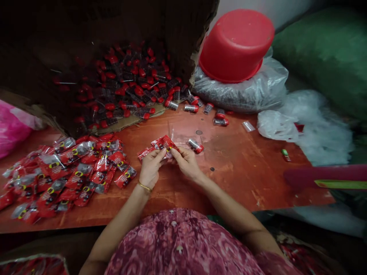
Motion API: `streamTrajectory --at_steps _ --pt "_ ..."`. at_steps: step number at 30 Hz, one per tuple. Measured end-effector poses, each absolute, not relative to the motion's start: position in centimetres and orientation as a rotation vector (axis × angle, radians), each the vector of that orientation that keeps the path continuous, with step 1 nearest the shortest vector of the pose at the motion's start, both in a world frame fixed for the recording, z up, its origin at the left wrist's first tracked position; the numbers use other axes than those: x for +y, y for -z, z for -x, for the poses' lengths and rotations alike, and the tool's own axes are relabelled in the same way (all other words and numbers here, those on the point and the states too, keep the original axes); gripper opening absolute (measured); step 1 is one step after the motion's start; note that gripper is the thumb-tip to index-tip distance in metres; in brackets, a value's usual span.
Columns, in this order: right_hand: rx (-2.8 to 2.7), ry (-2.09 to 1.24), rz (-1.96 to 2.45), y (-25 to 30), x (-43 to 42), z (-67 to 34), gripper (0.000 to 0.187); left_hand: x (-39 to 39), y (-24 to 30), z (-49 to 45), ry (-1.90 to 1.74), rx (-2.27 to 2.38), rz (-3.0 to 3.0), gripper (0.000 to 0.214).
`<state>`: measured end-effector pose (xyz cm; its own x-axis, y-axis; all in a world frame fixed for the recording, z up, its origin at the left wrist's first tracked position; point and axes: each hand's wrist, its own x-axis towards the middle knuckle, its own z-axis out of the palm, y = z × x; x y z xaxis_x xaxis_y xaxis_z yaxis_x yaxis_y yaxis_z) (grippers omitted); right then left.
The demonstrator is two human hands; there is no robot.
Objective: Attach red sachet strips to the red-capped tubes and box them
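Both my hands meet over the middle of the red-brown table (241, 175). My left hand (151, 166), with a gold bangle at the wrist, pinches a red printed packet (165, 142) by its near edge. My right hand (186, 162) grips the same packet at its right side, thumb on top. Another red packet (145, 152) lies partly behind my left fingers. Just beyond my right hand a small clear bottle with a red cap (195, 145) rests on its side. Left of my hands is a heap of filled red packets (77, 172).
A tipped cardboard box (183, 34) at the back left holds many red-capped bottles (137, 88), some spilling out. An upturned red tub (237, 46) sits on a stuffed plastic bag (243, 89). Crumpled clear plastic (321, 126) lies right; a pink bag (13, 130) is far left.
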<state>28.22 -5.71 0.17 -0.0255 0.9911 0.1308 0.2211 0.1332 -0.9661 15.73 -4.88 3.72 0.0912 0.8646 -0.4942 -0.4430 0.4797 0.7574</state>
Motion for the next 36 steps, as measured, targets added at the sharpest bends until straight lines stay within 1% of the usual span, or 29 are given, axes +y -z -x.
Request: streamTrajectory --at_steps 2,4,7,9,11,14,18,20,23,25,32,36 --pt "-1.744 -0.853 1.265 -0.4 -4.4 -30.8 0.033 -4.7 -3.8 -15.2 -1.014 1.094 -0.447 0.023" --pt "-2.089 -0.566 1.294 -0.8 -2.8 -34.1 0.028 -4.4 -4.0 -14.7 -0.997 1.102 -0.404 0.021" --pt "-2.629 -0.295 1.313 -1.0 -1.0 -38.7 0.038 -4.3 -4.3 -14.3 -0.975 1.087 -0.332 0.013" --pt "-2.826 -0.167 1.293 -1.0 -0.9 -40.7 0.043 -4.4 -4.2 -14.3 -0.96 1.074 -0.283 0.007" --pt "-2.901 -0.064 1.304 -1.0 -1.8 -41.5 0.04 -4.6 -4.1 -14.5 -0.935 1.061 -0.236 0.004" --pt "-2.897 -0.03 1.381 -1.3 -3.7 -41.4 0.03 -4.8 -4.1 -14.8 -0.897 1.035 -0.194 0.007" --pt "-2.825 -0.152 1.417 -1.2 -5.5 -40.5 0.043 -5.0 -4.3 -14.9 -0.886 1.044 -0.189 0.005" --pt "-2.764 -0.188 1.45 -0.8 -6.0 -40.3 0.041 -5.1 -4.4 -14.9 -0.896 1.055 -0.196 0.006" --pt "-2.637 -0.239 1.55 0.0 -6.8 -40.0 0.032 -5.3 -4.3 -14.7 -0.911 1.067 -0.205 0.008" --pt "-2.502 -0.234 1.587 0.3 -7.7 -39.7 0.032 -5.5 -4.1 -14.6 -0.924 1.072 -0.216 0.011" --pt "-2.047 -0.205 1.193 -2.3 -11.5 -35.2 0.032 -5.9 -3.4 -15.5 -0.953 1.079 -0.306 0.024" --pt "-1.978 -0.178 1.157 -3.0 -11.8 -33.1 0.033 -6.4 -3.2 -15.9 -0.997 1.092 -0.357 0.028"
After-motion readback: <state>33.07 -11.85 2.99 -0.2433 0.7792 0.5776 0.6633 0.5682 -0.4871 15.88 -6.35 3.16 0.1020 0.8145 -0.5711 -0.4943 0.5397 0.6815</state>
